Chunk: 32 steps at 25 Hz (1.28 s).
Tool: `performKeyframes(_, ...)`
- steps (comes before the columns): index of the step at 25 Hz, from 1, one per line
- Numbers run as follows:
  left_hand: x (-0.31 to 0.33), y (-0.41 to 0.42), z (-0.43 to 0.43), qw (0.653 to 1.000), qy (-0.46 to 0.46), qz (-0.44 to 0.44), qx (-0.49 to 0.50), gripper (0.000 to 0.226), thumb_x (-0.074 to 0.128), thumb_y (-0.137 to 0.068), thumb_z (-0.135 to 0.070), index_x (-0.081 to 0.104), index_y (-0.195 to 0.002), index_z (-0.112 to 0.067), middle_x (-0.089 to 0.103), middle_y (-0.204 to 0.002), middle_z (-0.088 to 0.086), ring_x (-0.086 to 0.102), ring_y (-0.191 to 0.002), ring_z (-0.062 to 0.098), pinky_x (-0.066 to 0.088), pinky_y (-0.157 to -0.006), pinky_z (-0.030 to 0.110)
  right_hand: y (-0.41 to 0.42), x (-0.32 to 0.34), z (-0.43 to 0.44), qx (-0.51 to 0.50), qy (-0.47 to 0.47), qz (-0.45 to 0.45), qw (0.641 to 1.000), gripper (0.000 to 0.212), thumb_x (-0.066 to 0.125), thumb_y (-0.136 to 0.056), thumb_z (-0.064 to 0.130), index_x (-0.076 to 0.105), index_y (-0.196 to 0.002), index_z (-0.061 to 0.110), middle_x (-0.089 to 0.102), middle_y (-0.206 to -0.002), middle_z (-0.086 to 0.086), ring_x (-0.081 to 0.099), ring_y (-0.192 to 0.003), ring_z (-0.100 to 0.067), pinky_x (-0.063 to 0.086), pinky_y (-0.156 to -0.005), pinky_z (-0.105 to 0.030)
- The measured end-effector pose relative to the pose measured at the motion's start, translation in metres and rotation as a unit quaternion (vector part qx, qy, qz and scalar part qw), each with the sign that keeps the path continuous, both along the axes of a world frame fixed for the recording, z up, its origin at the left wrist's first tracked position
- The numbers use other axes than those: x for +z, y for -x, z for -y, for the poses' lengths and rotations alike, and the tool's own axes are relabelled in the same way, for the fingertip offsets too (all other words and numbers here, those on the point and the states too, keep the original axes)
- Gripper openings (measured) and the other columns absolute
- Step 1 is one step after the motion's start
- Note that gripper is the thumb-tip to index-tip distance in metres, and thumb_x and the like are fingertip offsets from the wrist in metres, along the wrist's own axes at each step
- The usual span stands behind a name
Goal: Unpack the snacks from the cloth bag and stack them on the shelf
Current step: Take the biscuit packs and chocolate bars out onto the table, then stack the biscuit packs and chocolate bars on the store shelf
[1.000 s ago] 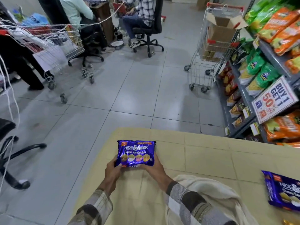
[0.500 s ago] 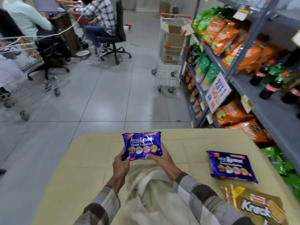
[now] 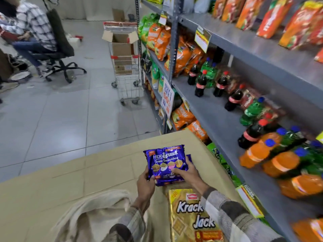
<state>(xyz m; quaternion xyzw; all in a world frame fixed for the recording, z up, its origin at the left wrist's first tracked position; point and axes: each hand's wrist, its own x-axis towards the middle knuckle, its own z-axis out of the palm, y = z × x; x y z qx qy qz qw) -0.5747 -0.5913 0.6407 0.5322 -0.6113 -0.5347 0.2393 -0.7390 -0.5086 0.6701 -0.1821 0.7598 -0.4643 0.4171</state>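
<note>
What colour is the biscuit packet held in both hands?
The Hide & Seek packet is deep purple-blue with white lettering; it shows best in the head view.

Tan surface (image 3: 87,172), grey shelf (image 3: 218,116) just beside its right edge. On surface: crumpled cream cloth bag (image 3: 90,212) at near edge; gold Krack Jack pack (image 3: 188,217) right of it; purple biscuit pack (image 3: 174,182) beyond, mostly hidden. Shelf carries cola bottles (image 3: 200,85), orange bottles (image 3: 279,163).
</note>
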Motion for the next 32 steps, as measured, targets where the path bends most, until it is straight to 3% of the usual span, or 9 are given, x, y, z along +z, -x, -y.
performKeyframes(5, -0.029, 0.032, -0.035, 0.999, -0.03, 0.016, 0.009, 0.044, 0.059, -0.089, -0.001, 0.062, -0.131, -0.016, 0.075, -0.109, 0.003, 0.069, -0.09, 0.016, 0.052, -0.076, 0.023, 0.039, -0.032, -0.03, 0.031, -0.043, 0.011, 0.998, 0.099, 0.087, -0.071, 0.029, 0.031, -0.154, 0.03, 0.07, -0.126, 0.0, 0.067, -0.113, -0.021, 0.051, -0.104, -0.045)
performKeyframes(9, -0.027, 0.034, -0.038, 0.999, -0.05, 0.008, 0.003, 0.042, 0.061, -0.091, -0.006, 0.061, -0.13, -0.019, 0.074, -0.112, 0.002, 0.067, -0.078, -0.011, 0.048, -0.063, 0.003, 0.051, -0.031, -0.031, 0.105, -0.075, 0.015, 0.992, 0.11, 0.078, -0.078, 0.048, 0.006, -0.159, 0.029, 0.047, -0.152, 0.0, 0.051, -0.134, -0.022, 0.04, -0.115, -0.046)
performKeyframes(11, -0.011, 0.032, -0.042, 0.996, -0.087, -0.019, 0.009, 0.046, 0.06, -0.096, -0.017, 0.05, -0.141, -0.016, 0.062, -0.135, 0.007, 0.066, -0.109, 0.0, 0.054, -0.085, 0.017, 0.057, -0.02, -0.034, 0.149, -0.112, -0.058, 0.981, 0.103, 0.065, -0.084, 0.062, 0.005, -0.159, 0.027, 0.029, -0.163, -0.001, 0.033, -0.148, -0.026, 0.025, -0.12, -0.055)
performKeyframes(14, 0.015, 0.01, -0.073, 0.992, -0.083, 0.021, 0.091, 0.053, 0.05, -0.101, -0.021, 0.034, -0.15, -0.007, 0.04, -0.154, 0.012, 0.042, -0.138, 0.023, 0.037, -0.113, 0.037, 0.056, 0.002, -0.081, 0.047, -0.089, -0.139, 0.985, 0.078, 0.058, -0.096, 0.044, 0.018, -0.158, 0.019, 0.028, -0.163, -0.005, 0.031, -0.149, -0.026, 0.025, -0.12, -0.053)
performKeyframes(18, 0.021, -0.055, -0.159, 0.993, -0.073, 0.059, 0.069, 0.035, 0.049, -0.101, -0.027, 0.055, -0.133, -0.012, 0.059, -0.13, 0.003, 0.053, -0.117, 0.017, 0.038, -0.093, 0.028, 0.016, -0.008, -0.205, -0.076, -0.065, -0.068, 0.993, 0.05, 0.055, -0.1, 0.024, 0.045, -0.147, 0.014, 0.049, -0.151, -0.006, 0.05, -0.135, -0.021, 0.038, -0.112, -0.033)
performKeyframes(21, 0.006, -0.089, -0.214, 0.988, -0.136, 0.07, 0.028, 0.036, 0.046, -0.103, -0.027, 0.056, -0.133, -0.01, 0.057, -0.133, 0.003, 0.052, -0.121, 0.017, 0.039, -0.1, 0.031, -0.023, -0.027, -0.281, -0.087, -0.095, -0.024, 0.991, 0.045, 0.049, -0.103, 0.015, 0.045, -0.146, 0.005, 0.048, -0.152, -0.011, 0.047, -0.138, -0.024, 0.033, -0.109, -0.026)
performKeyframes(25, -0.012, -0.102, -0.255, 0.976, -0.192, 0.093, -0.039, 0.044, 0.042, -0.103, -0.035, 0.055, -0.137, -0.01, 0.056, -0.139, 0.002, 0.05, -0.13, 0.019, 0.038, -0.111, 0.036, -0.072, -0.04, -0.326, -0.121, -0.126, 0.022, 0.984, 0.045, 0.041, -0.106, 0.018, 0.041, -0.148, 0.002, 0.042, -0.155, -0.012, 0.04, -0.144, -0.024, 0.028, -0.113, -0.024)
performKeyframes(29, -0.009, -0.094, -0.268, 0.973, -0.21, 0.036, -0.088, 0.038, 0.04, -0.099, -0.048, 0.073, -0.105, -0.031, 0.073, -0.113, -0.008, 0.062, -0.111, 0.01, 0.047, -0.087, 0.03, -0.106, -0.044, -0.323, -0.125, -0.096, 0.05, 0.986, 0.05, 0.04, -0.105, 0.031, 0.04, -0.15, 0.009, 0.042, -0.156, -0.008, 0.038, -0.145, -0.022, 0.027, -0.117, -0.028)
performKeyframes(32, -0.009, -0.091, -0.271, 0.971, -0.221, 0.003, -0.096, 0.04, 0.039, -0.101, -0.047, 0.074, -0.105, -0.027, 0.075, -0.108, -0.006, 0.065, -0.107, 0.011, 0.049, -0.088, 0.03, -0.118, -0.045, -0.319, -0.115, -0.113, 0.023, 0.987, 0.052, 0.037, -0.106, 0.031, 0.029, -0.155, 0.013, 0.034, -0.16, -0.01, 0.033, -0.147, -0.025, 0.025, -0.12, -0.034)
